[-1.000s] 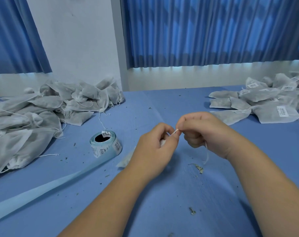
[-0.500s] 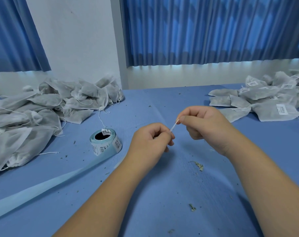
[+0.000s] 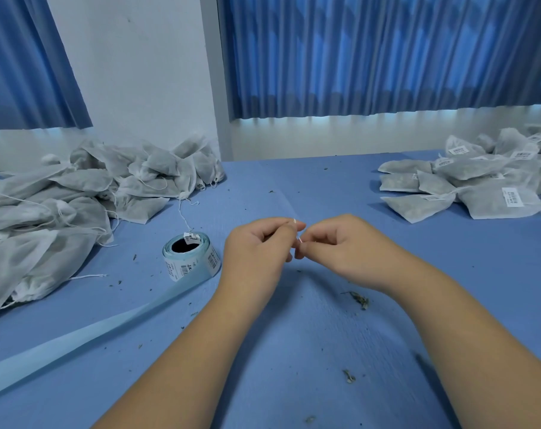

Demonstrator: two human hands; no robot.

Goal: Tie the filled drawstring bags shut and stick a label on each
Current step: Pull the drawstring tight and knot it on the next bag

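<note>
A short length of white drawstring is seen above the middle of the blue table, pinched between two hands whose fingertips meet. The left hand is curled, with thumb and forefinger closed on the drawstring; the right hand is curled in the same way, its fingertips clamped on the same thread. The bag to which the drawstring belongs cannot be made out; it is hidden by the hands or out of sight.

Just to the left of the left hand a label roll is stood on its side, and its pale blue backing strip is trailed across the table toward the lower left corner. Dried plant crumbs are scattered on the cloth near the right wrist. A heap of unlabelled bags is piled at the far left, well apart from a heap of labelled bags at the far right. Blue curtains are hung behind the table.
</note>
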